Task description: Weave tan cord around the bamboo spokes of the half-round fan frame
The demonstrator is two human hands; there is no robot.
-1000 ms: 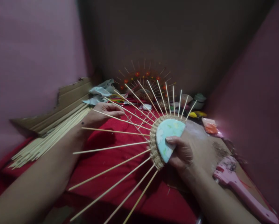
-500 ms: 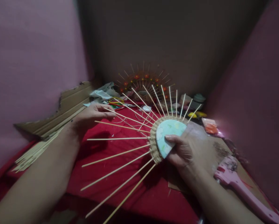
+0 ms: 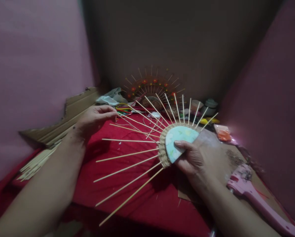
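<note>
My right hand [image 3: 192, 158] grips a half-round piece covered in pale blue-green patterned cloth [image 3: 179, 140], thumb on its face. A woven twine band [image 3: 163, 149] borders its curved edge, and several thin wooden sticks [image 3: 127, 158] fan out from it. My left hand [image 3: 96, 117] is raised beyond the stick tips on the left, its thumb and fingers pinched together. A thin strand of twine [image 3: 135, 127] seems to run from those fingertips towards the woven band. One stick's tip lies close by the fingertips.
A pink glue gun [image 3: 253, 194] rests at right on cardboard. Loose sticks [image 3: 37, 164] and cut cardboard [image 3: 80, 105] lie at left. Scissors, cloth scraps [image 3: 111, 97] and an orange packet [image 3: 224, 133] sit behind on the red cloth [image 3: 137, 210]. A decorated sunburst piece [image 3: 151, 87] stands at the back.
The stick fan has turned slightly, its left tips shifting right and its lower ones up. My left hand has moved a little left and up, away from the stick it overlapped.
</note>
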